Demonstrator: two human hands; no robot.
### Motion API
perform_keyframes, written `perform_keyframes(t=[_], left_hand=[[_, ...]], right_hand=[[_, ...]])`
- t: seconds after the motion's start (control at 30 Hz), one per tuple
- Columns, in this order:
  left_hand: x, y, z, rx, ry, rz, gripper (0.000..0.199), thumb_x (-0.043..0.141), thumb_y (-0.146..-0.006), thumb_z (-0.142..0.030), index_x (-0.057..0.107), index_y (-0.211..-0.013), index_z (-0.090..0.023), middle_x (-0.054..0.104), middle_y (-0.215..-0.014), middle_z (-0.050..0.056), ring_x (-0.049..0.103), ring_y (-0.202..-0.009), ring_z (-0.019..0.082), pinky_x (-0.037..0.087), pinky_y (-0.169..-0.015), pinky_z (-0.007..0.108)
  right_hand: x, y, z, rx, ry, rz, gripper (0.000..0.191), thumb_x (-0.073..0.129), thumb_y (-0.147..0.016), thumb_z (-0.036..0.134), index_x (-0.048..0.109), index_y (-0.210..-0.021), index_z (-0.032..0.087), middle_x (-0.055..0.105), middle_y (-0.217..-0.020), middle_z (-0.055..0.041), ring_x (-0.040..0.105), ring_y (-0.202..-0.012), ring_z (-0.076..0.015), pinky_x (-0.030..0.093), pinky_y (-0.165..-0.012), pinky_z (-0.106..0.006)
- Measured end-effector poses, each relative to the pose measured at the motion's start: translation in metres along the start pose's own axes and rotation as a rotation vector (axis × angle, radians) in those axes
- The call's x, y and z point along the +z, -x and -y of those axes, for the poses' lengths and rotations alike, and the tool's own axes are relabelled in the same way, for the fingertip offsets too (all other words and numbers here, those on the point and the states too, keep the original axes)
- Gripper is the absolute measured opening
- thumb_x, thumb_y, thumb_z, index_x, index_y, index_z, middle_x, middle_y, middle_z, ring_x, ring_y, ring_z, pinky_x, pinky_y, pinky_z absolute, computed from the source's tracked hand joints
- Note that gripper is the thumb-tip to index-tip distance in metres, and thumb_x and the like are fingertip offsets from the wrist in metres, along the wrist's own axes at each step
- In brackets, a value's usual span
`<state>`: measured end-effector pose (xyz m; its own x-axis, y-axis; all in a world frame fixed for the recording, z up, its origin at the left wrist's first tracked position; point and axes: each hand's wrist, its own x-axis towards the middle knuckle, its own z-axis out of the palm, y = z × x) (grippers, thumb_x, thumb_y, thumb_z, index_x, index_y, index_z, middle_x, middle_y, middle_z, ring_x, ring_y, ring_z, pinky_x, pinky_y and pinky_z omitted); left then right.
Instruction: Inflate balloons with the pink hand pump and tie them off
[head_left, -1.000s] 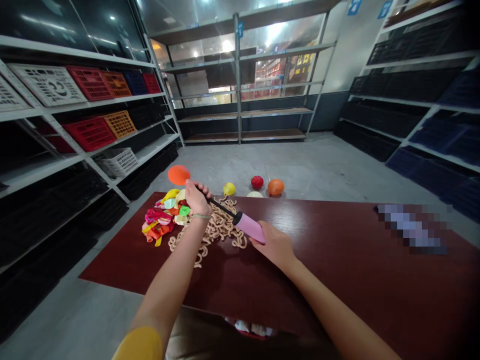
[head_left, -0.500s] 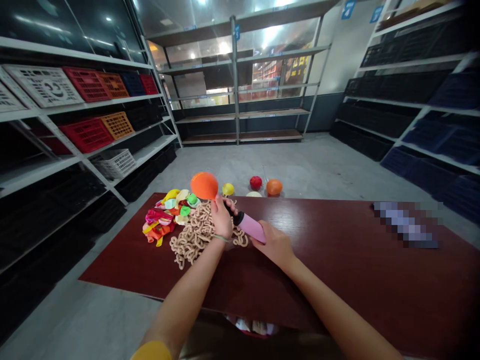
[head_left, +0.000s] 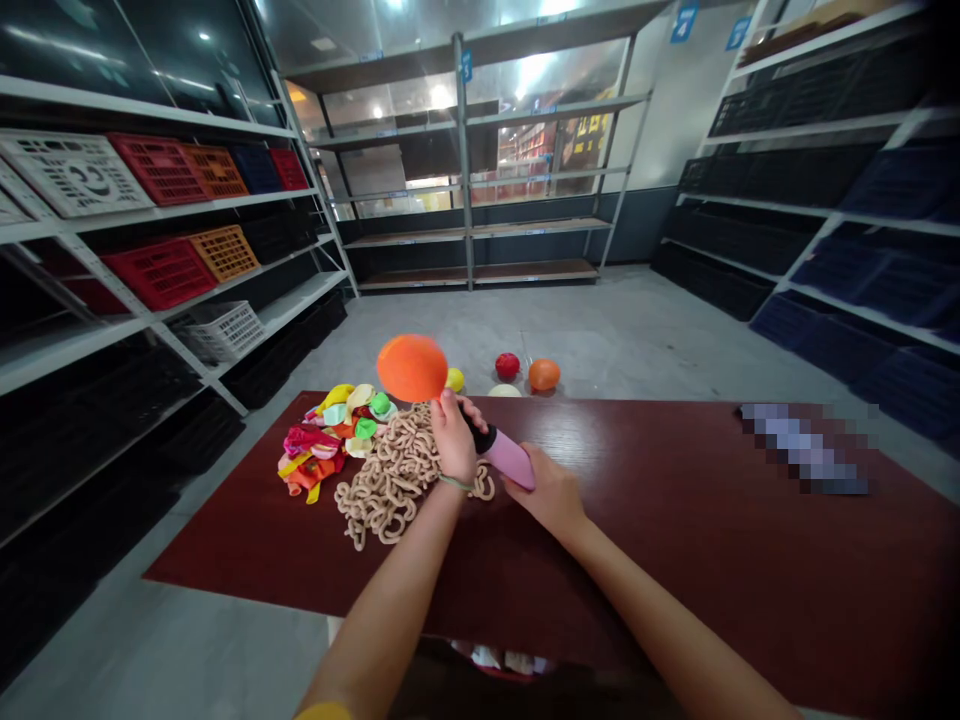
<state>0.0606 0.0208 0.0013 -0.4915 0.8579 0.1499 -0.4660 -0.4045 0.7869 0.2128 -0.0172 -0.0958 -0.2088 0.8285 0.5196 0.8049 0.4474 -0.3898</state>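
An orange balloon (head_left: 412, 368), partly inflated, stands out from the front end of a pink and black hand pump (head_left: 511, 460). My left hand (head_left: 454, 440) is closed where the balloon's neck meets the black end of the pump; the neck itself is hidden by the fingers. Around the pink rear part of the pump, my right hand (head_left: 551, 494) is wrapped. Beneath and left of my left hand lies a heap of beige twisted, rope-like pieces (head_left: 386, 475). Beside that heap is a pile of uninflated balloons (head_left: 311, 443) in many colours.
Past the far edge of the dark red table (head_left: 675, 560) are a red balloon (head_left: 508, 366), an orange balloon (head_left: 544, 375) and a yellow one (head_left: 455, 380). A blurred-out flat object (head_left: 806, 448) lies at the right. Shelves with crates (head_left: 161, 270) stand left.
The orange balloon has grown larger. My left hand and the pump's black end have shifted slightly right and down, and the hands are closer together. The view has turned a little.
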Motion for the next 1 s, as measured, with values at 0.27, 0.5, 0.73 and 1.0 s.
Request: perform_keyframes(t=[0.27,0.5,0.73,1.0], left_hand=[[-0.012,-0.003,0.001,0.073,0.051,-0.041,0.031,0.059,-0.087,-0.043,0.046,-0.073,-0.019,0.049,-0.063,-0.005,0.052,-0.054,0.008,0.047,-0.058,0.022],[-0.01,-0.04,-0.038,0.158,0.07,-0.129,0.032,0.05,-0.093,-0.044,0.042,-0.074,-0.02,0.034,-0.052,-0.008,0.037,-0.04,0.005,0.033,-0.042,0.019],[-0.002,-0.036,-0.027,0.134,0.063,-0.147,0.033,0.047,-0.094,-0.045,0.04,-0.073,-0.02,0.033,-0.051,-0.008,0.036,-0.039,0.006,0.032,-0.04,0.019],[-0.01,-0.011,-0.003,0.049,0.068,-0.084,0.037,0.053,-0.09,-0.052,0.041,-0.075,-0.021,0.035,-0.051,-0.009,0.037,-0.039,0.006,0.034,-0.041,0.018]], right_hand=[[-0.003,-0.001,0.006,-0.011,0.025,0.073,0.04,0.06,-0.083,0.043,0.053,-0.116,0.022,0.069,-0.1,-0.0052,0.067,-0.084,-0.0232,0.043,-0.068,-0.03],[-0.002,0.0,0.007,-0.051,-0.024,0.102,0.042,0.061,-0.083,0.043,0.053,-0.118,0.02,0.069,-0.1,-0.0052,0.067,-0.086,-0.0217,0.043,-0.071,-0.029],[0.003,-0.002,0.002,-0.027,-0.009,0.055,0.042,0.06,-0.083,0.044,0.054,-0.117,0.02,0.069,-0.098,-0.006,0.066,-0.085,-0.0213,0.042,-0.07,-0.028],[-0.001,0.001,0.003,-0.059,0.012,0.076,0.041,0.06,-0.083,0.044,0.054,-0.117,0.02,0.069,-0.096,-0.0048,0.066,-0.083,-0.0212,0.041,-0.069,-0.028]])
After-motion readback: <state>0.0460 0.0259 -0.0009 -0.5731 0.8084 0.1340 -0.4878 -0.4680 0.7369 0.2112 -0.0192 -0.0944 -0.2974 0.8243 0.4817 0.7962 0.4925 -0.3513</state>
